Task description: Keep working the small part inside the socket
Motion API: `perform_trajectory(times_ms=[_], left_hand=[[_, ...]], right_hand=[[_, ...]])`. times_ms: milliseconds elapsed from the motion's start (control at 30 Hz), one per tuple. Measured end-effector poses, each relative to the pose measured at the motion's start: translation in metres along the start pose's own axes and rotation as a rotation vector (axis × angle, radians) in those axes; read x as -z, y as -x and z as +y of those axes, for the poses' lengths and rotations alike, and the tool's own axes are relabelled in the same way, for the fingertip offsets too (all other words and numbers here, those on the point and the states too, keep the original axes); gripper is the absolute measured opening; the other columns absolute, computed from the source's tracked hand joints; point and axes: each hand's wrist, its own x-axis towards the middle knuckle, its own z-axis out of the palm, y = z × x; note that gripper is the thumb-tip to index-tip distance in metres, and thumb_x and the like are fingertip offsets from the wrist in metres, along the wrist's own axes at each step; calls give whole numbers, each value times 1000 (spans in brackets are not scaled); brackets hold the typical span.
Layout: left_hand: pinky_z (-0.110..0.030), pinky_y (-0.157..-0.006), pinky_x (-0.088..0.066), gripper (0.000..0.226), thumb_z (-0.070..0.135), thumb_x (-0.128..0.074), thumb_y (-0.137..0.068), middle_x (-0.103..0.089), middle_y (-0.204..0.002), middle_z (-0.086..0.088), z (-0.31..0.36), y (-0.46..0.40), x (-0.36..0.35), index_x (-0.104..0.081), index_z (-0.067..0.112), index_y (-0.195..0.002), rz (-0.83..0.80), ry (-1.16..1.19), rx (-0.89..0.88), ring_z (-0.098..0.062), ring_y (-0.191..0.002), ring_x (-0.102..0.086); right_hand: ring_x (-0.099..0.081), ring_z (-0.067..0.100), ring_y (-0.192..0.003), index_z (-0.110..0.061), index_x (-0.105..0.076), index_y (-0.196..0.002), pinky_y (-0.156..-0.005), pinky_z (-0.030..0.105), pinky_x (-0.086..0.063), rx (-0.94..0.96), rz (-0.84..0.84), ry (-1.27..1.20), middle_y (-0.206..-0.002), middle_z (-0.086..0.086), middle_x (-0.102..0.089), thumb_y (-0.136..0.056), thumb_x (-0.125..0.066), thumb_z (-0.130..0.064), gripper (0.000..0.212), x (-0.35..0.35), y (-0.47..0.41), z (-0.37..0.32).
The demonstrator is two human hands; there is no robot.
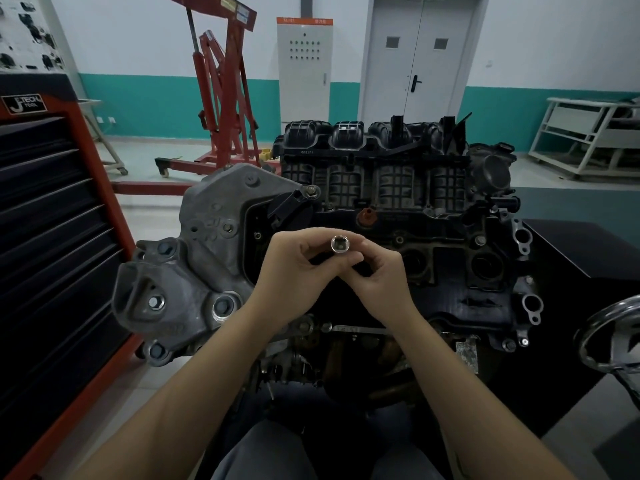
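Both hands, left hand and right hand, pinch a small chrome socket between curled fingers above the engine.

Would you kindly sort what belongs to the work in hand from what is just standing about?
In hand: socket, pinched by left hand and right hand; engine beneath.
Standing about: red engine crane, tool cabinet, grey electrical cabinet, white rack.

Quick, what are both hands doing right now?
Left hand: fingers pinch the shiny metal socket.
Right hand: fingers pinch the same socket from the other side.
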Motion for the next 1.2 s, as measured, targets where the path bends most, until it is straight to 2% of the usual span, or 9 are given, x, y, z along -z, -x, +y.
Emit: perform_trajectory(times_ms=[133, 267, 367, 533, 633, 733, 967, 1100, 1200], left_hand=[[-21, -88, -52, 36, -7, -67, -82, -73, -102, 4, 2, 0, 0, -67, 14, -112, -120, 68, 4, -12, -100, -69], [-28, -86, -56, 26, -3, -76, -76, -75, -94, -1, 1, 0, -1, -73, 11, -98, -15, 3, 6, -13, -94, -71], [-30, -86, -56, 24, -5, -74, -78, -76, -93, -2, 1, 0, -3, -74, 11, -96, 7, 6, 15, -14, -92, -72], [-25, -88, -53, 33, -11, -67, -81, -74, -100, -3, 2, 0, 0, -70, 12, -105, -88, 103, 39, -17, -99, -70], [-25, -85, -55, 25, -4, -77, -76, -75, -94, -2, 1, 0, -1, -73, 9, -96, -16, -2, 10, -14, -93, -71], [-21, -79, -55, 20, 1, -81, -72, -76, -86, 3, 2, 1, -2, -75, 13, -87, 69, -45, 13, -9, -85, -72], [-30, -91, -53, 28, -12, -66, -82, -73, -103, -13, 2, 0, 3, -70, 0, -107, -139, 100, 42, -21, -102, -70], [-31, -85, -57, 22, 0, -79, -74, -75, -92, -3, 1, 0, 0, -74, 5, -94, -17, -40, 34, -15, -91, -71], [-33, -83, -58, 18, 1, -80, -74, -76, -89, 0, -1, 1, -1, -76, 7, -91, 33, -87, 22, -11, -88, -72]], right_hand=[[-67, -1, -89, -27, -66, -100, -78, 15, -49, -20, 5, 16, -87, -23, -69, -82, -67, -3, 29, 0, -1, 0], [-70, 13, -87, -2, -72, -94, -79, 25, -53, -54, 33, -8, -88, 1, -73, -80, -71, 3, 15, 1, 0, 5], [-69, 11, -91, -3, -70, -100, -81, 22, -52, -29, 28, -7, -93, 1, -73, -83, -70, -4, 17, 1, 0, 3], [-67, -3, -89, -16, -67, -101, -79, 14, -49, -46, 28, 8, -92, -15, -69, -81, -66, -6, 22, 0, 0, 1], [-70, 11, -89, -1, -72, -97, -80, 25, -53, -80, 46, 0, -91, 1, -73, -80, -72, 3, 18, 0, 1, 4], [-70, 13, -88, 1, -72, -96, -79, 23, -53, -58, 58, -4, -91, 5, -74, -80, -73, 0, 16, -1, 1, 4], [-68, 1, -88, -14, -68, -100, -78, 17, -50, -45, 29, 21, -91, -11, -70, -80, -70, -4, 23, -2, 1, 3], [-70, 14, -86, -4, -72, -94, -79, 29, -55, -90, 43, -15, -88, 2, -73, -78, -74, 4, 18, -2, 1, 8], [-70, 14, -91, -2, -71, -97, -82, 28, -54, -59, 31, 0, -94, 4, -73, -80, -72, 1, 17, -1, 0, 7]])
